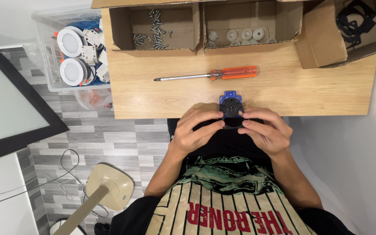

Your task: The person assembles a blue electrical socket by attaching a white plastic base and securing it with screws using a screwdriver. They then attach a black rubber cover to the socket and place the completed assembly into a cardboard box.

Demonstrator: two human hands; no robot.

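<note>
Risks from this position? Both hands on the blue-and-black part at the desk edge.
1. The blue-and-black part is held by the left hand and right hand past the table edge; a slip likely drops it to the lap or floor.
2. The screwdriver lies loose and may roll if bumped.
</note>
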